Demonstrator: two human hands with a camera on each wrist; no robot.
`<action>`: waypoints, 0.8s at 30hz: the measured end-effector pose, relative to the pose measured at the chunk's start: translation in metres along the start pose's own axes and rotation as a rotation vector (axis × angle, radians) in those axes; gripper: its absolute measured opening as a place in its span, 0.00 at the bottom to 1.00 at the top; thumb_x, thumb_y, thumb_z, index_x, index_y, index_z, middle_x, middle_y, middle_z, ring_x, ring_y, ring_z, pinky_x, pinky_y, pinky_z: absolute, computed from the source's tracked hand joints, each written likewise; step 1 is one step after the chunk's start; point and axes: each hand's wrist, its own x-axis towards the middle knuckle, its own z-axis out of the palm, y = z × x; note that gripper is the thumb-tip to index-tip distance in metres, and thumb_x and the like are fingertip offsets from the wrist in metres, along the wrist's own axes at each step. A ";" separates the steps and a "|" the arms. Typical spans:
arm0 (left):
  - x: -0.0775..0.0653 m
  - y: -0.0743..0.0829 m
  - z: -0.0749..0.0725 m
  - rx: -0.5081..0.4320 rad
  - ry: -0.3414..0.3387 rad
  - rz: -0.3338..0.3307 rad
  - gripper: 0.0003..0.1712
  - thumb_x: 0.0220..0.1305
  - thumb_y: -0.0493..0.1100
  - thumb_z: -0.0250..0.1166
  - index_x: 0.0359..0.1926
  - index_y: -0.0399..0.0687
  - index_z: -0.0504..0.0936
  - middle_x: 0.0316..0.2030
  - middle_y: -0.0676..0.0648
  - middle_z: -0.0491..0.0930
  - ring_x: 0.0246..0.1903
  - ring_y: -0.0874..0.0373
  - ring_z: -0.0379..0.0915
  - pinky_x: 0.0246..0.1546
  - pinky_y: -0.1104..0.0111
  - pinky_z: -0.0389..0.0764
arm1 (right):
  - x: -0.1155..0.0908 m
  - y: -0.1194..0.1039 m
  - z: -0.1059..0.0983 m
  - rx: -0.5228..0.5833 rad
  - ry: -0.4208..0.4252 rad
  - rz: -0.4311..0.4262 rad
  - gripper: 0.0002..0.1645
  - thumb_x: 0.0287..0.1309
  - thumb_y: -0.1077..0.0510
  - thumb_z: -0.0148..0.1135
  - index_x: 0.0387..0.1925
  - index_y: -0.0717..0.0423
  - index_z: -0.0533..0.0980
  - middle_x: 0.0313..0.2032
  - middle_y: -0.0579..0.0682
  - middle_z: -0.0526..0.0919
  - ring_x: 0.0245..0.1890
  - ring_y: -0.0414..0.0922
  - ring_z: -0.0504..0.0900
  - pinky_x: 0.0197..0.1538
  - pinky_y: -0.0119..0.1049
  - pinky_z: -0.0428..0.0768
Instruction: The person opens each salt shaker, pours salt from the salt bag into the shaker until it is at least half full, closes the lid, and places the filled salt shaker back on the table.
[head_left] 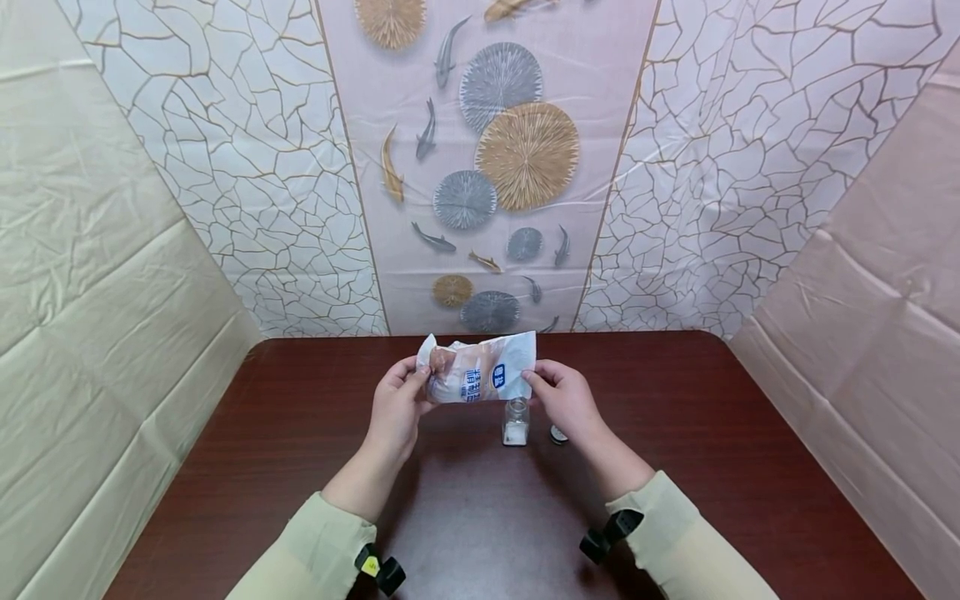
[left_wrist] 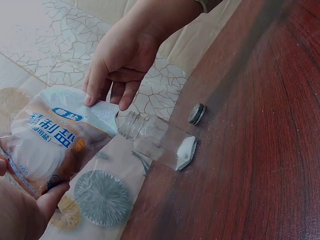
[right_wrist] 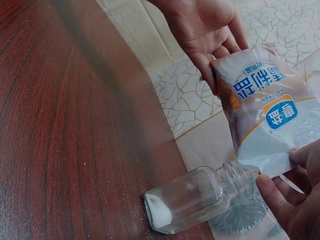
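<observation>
One left hand (head_left: 395, 406), one right hand (head_left: 566, 400), both pinching one salt bag (head_left: 480, 372), one jar (left_wrist: 159, 140), one cap (left_wrist: 197, 114)

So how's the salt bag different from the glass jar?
The salt bag is crinkly and printed; the glass jar is smooth and clear. The bag is held up by the left hand and the right hand, while the jar stands on the table. The bag also looks wider than the jar.
</observation>
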 end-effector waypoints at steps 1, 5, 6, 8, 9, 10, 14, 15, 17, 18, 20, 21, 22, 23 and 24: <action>0.000 0.000 0.000 -0.002 0.001 -0.002 0.05 0.72 0.35 0.56 0.46 0.39 0.75 0.39 0.49 0.81 0.37 0.58 0.79 0.34 0.64 0.83 | 0.000 0.000 0.000 0.002 -0.001 -0.001 0.10 0.67 0.61 0.61 0.44 0.64 0.81 0.37 0.57 0.85 0.30 0.54 0.85 0.32 0.34 0.83; 0.000 0.000 0.001 0.000 0.003 0.000 0.05 0.71 0.35 0.56 0.45 0.40 0.75 0.38 0.49 0.80 0.37 0.58 0.79 0.34 0.64 0.83 | 0.001 0.001 0.000 0.008 -0.001 -0.004 0.10 0.67 0.61 0.61 0.44 0.65 0.81 0.37 0.57 0.85 0.29 0.54 0.86 0.32 0.35 0.83; 0.000 0.001 0.001 0.002 0.002 0.001 0.05 0.71 0.35 0.56 0.45 0.40 0.75 0.38 0.49 0.80 0.37 0.58 0.79 0.34 0.64 0.83 | 0.001 0.001 0.000 0.009 -0.001 -0.005 0.10 0.67 0.61 0.61 0.44 0.65 0.81 0.37 0.57 0.85 0.30 0.54 0.86 0.32 0.34 0.83; 0.000 0.001 0.001 0.006 0.004 0.003 0.05 0.71 0.34 0.56 0.45 0.40 0.75 0.38 0.49 0.80 0.37 0.58 0.79 0.34 0.64 0.83 | 0.000 0.001 0.000 0.007 0.001 -0.003 0.10 0.67 0.61 0.61 0.44 0.64 0.81 0.37 0.58 0.85 0.30 0.54 0.86 0.32 0.35 0.83; 0.000 0.001 0.001 0.010 0.004 0.003 0.05 0.71 0.35 0.56 0.45 0.40 0.76 0.38 0.49 0.79 0.37 0.59 0.79 0.34 0.64 0.83 | 0.000 0.001 0.000 0.007 0.001 -0.003 0.10 0.67 0.61 0.61 0.45 0.64 0.81 0.37 0.58 0.85 0.30 0.54 0.86 0.32 0.35 0.84; 0.000 0.001 0.000 0.013 0.004 0.004 0.05 0.71 0.35 0.56 0.45 0.39 0.76 0.38 0.49 0.79 0.37 0.59 0.79 0.34 0.64 0.83 | 0.000 0.001 -0.001 0.007 0.002 -0.003 0.10 0.67 0.61 0.61 0.45 0.64 0.81 0.37 0.58 0.85 0.30 0.54 0.86 0.32 0.35 0.84; 0.000 0.000 0.001 0.021 0.013 0.005 0.05 0.71 0.35 0.56 0.45 0.39 0.76 0.38 0.49 0.79 0.37 0.59 0.79 0.33 0.65 0.82 | 0.000 0.001 -0.001 0.008 0.002 -0.004 0.10 0.67 0.61 0.61 0.44 0.64 0.81 0.37 0.58 0.85 0.29 0.53 0.86 0.32 0.35 0.84; 0.000 0.000 0.001 0.022 0.014 0.005 0.05 0.72 0.35 0.56 0.45 0.39 0.76 0.38 0.49 0.80 0.37 0.59 0.79 0.33 0.65 0.82 | 0.000 0.001 -0.001 0.010 0.003 -0.005 0.10 0.67 0.61 0.61 0.44 0.64 0.81 0.37 0.58 0.85 0.29 0.54 0.86 0.32 0.35 0.84; 0.000 0.000 0.001 0.021 0.019 0.004 0.06 0.72 0.35 0.56 0.46 0.39 0.76 0.39 0.48 0.80 0.37 0.58 0.79 0.32 0.65 0.82 | 0.000 0.002 0.000 0.012 0.003 -0.005 0.10 0.67 0.61 0.61 0.44 0.64 0.81 0.37 0.58 0.85 0.29 0.54 0.86 0.32 0.35 0.84; 0.000 0.000 0.002 0.021 0.020 0.004 0.06 0.72 0.35 0.56 0.46 0.39 0.76 0.39 0.48 0.80 0.37 0.58 0.79 0.32 0.65 0.82 | 0.000 0.002 0.000 0.014 0.004 -0.004 0.10 0.66 0.61 0.61 0.44 0.64 0.81 0.36 0.58 0.85 0.30 0.56 0.86 0.32 0.35 0.84; 0.000 0.000 0.002 0.025 0.023 0.003 0.06 0.72 0.36 0.56 0.46 0.38 0.76 0.39 0.48 0.80 0.37 0.58 0.79 0.32 0.65 0.82 | 0.000 0.002 0.000 0.016 0.005 -0.003 0.10 0.66 0.61 0.61 0.43 0.64 0.81 0.36 0.57 0.85 0.29 0.55 0.86 0.32 0.35 0.84; 0.000 0.000 0.002 0.025 0.026 0.000 0.06 0.72 0.36 0.56 0.46 0.39 0.76 0.39 0.48 0.80 0.36 0.59 0.79 0.31 0.66 0.82 | 0.000 0.002 0.000 0.017 0.004 -0.002 0.10 0.66 0.61 0.61 0.43 0.64 0.81 0.36 0.57 0.85 0.29 0.55 0.86 0.32 0.35 0.84; 0.000 0.000 0.002 0.025 0.029 -0.002 0.06 0.72 0.36 0.56 0.46 0.39 0.76 0.39 0.48 0.80 0.36 0.59 0.79 0.31 0.66 0.82 | 0.001 0.002 0.000 0.017 0.004 -0.002 0.10 0.67 0.61 0.61 0.43 0.64 0.81 0.36 0.57 0.85 0.29 0.54 0.86 0.32 0.35 0.84; 0.000 0.000 0.002 0.026 0.030 -0.003 0.06 0.72 0.36 0.56 0.46 0.39 0.76 0.39 0.48 0.80 0.36 0.59 0.79 0.31 0.66 0.82 | 0.001 0.002 0.000 0.017 0.004 -0.003 0.10 0.67 0.61 0.61 0.44 0.64 0.81 0.36 0.57 0.85 0.29 0.54 0.86 0.32 0.35 0.84; 0.000 0.000 0.002 0.030 0.029 -0.001 0.06 0.72 0.36 0.56 0.46 0.39 0.76 0.39 0.48 0.80 0.36 0.59 0.78 0.31 0.66 0.82 | 0.001 0.002 0.000 0.017 0.004 -0.002 0.10 0.67 0.61 0.61 0.44 0.64 0.81 0.36 0.57 0.85 0.29 0.53 0.86 0.32 0.35 0.84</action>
